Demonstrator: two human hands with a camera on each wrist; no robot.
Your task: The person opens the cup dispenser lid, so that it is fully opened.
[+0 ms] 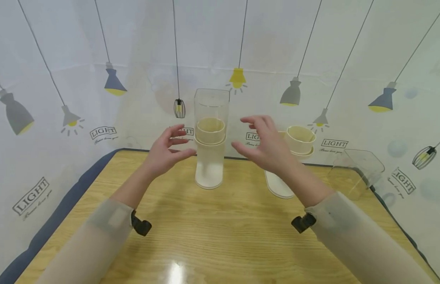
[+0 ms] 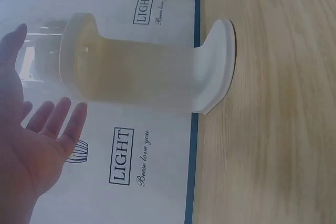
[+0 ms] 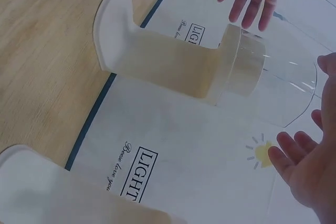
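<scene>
A cream stand (image 1: 210, 161) with a rounded base rises near the table's back edge. On its top a round cream cup-like ring (image 1: 211, 132) sits inside a clear, open-topped plastic cover (image 1: 211, 102). My left hand (image 1: 166, 152) is beside the stand's left side, fingers spread and thumb close to the ring's height; whether it touches cannot be told. On the other side, my right hand (image 1: 264, 144) hovers apart from the cover with fingers loosely bent and holds nothing. The right wrist view shows both hands flanking the clear cover (image 3: 286, 85).
Partly behind my right forearm stands a second cream stand (image 1: 278, 185) with a round ring (image 1: 301, 141) on top. Farther right, another clear plastic cover (image 1: 356, 173) rests on the wooden table (image 1: 220, 236). A printed cloth (image 1: 145, 98) hangs behind the table.
</scene>
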